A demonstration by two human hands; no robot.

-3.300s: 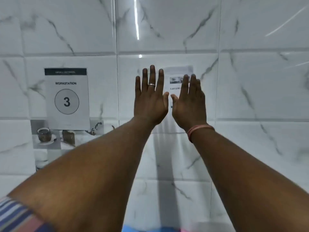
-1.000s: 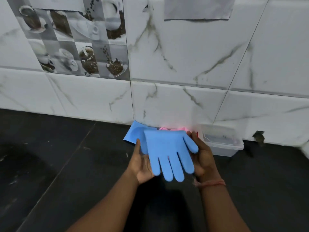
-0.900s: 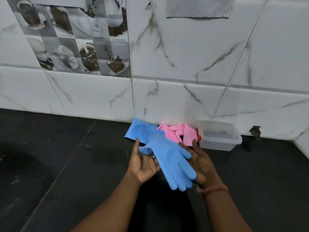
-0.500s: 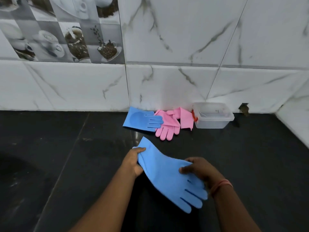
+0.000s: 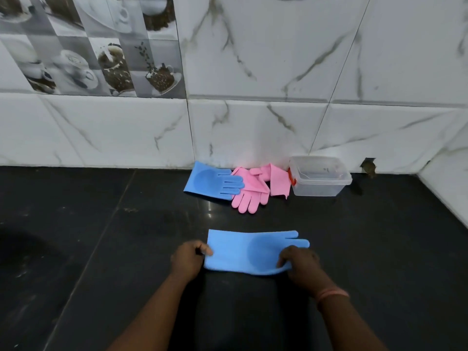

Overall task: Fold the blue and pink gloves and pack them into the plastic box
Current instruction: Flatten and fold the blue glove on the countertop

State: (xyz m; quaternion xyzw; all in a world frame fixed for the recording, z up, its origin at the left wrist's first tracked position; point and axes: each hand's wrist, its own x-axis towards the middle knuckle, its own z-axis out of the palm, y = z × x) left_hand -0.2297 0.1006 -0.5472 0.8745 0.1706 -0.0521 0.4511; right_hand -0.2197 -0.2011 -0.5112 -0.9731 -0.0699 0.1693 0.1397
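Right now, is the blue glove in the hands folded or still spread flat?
Spread flat: the blue glove lies full length on the black counter, cuff left, no fold.

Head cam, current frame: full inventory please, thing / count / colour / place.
near blue glove: 1, blue, flat on the counter, fingers pointing right, gripped at both ends
far blue glove: 1, blue, by the wall, fingers lying over a pink glove
pink gloves: 2, pink, by the wall between the far blue glove and the box
plastic box: 1, clear with a red clasp, against the wall, lid on
counter: 1, black, glossy
wall tiles: white marble pattern, plus a grey coffee-cup panel upper left
left hand: 1, pinching the glove's cuff
right hand: 1, pink wristband, gripping the finger end
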